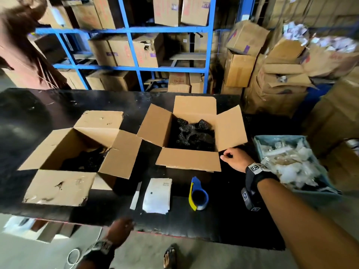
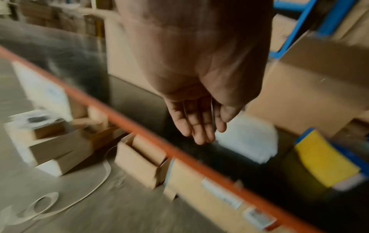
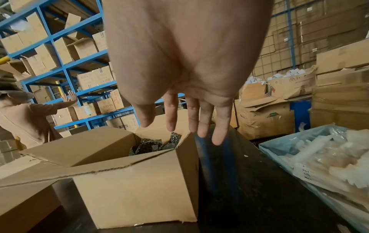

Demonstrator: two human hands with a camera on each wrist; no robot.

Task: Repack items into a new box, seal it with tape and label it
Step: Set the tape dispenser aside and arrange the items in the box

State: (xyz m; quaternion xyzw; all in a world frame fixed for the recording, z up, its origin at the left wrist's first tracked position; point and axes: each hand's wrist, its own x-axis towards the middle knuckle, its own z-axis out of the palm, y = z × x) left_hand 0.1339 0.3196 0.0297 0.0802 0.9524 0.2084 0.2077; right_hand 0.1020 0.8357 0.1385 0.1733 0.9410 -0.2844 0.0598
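A: Fingers (image 3: 218,134) of the right hand (image 1: 236,159) hang straight and empty, just beside the right flap of the new box (image 1: 191,136). The left hand (image 2: 199,116) hangs loose, holding nothing, at the table (image 1: 29,117) edge.

B: Where's the cargo?

A: Black wrapped items (image 1: 192,134) lie inside that box; a few remain in the worn box (image 1: 77,158) at nine o'clock.

B: Which step?

A: Packing, likely nearly done. Next: fold flaps, then reach the tape dispenser (image 1: 198,195) and labels (image 1: 158,195) at six o'clock.

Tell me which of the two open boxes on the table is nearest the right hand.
The cleaner box, right of the battered box. The right hand hovers open beside its right flap; black packets fill it.
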